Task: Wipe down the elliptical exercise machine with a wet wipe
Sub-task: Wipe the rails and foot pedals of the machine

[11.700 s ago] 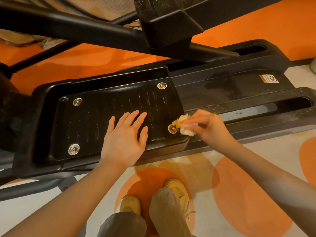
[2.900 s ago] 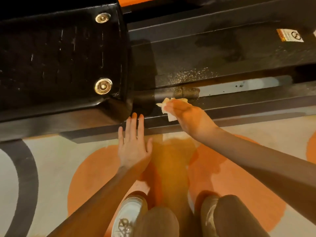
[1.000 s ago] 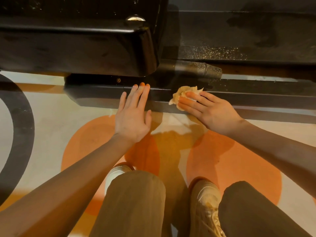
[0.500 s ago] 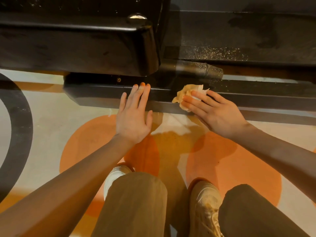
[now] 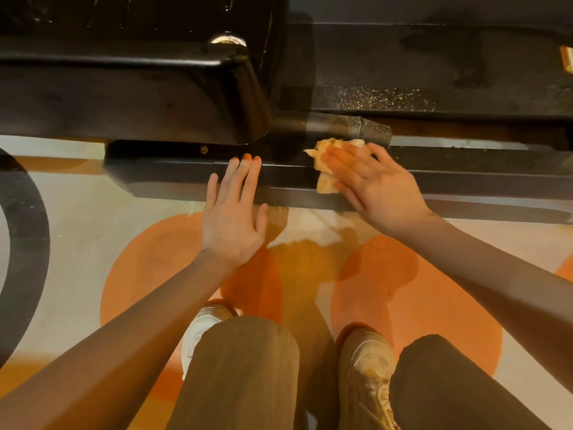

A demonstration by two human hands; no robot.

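Right hand (image 5: 381, 193): fingers straight, flat on the wet wipe (image 5: 325, 169), pressing the crumpled wipe onto the base rail (image 5: 465, 173) of the elliptical. No curled grip, the palm and fingers pin it. Wipe sits on the rail's top edge, just below the grey roller (image 5: 350, 127).

Left hand (image 5: 234, 218): open, fingers spread, holding nothing, fingertips touching the same rail just left of the wipe.

Pedal (image 5: 130, 88) above the rail's left end, one silver bolt (image 5: 228, 39) on its edge.

Label (image 5: 566, 62) at the frame's right edge, well right of the wipe: cut off, unreadable.

Knees and shoes on the orange-spotted floor (image 5: 93, 231) below the rail.
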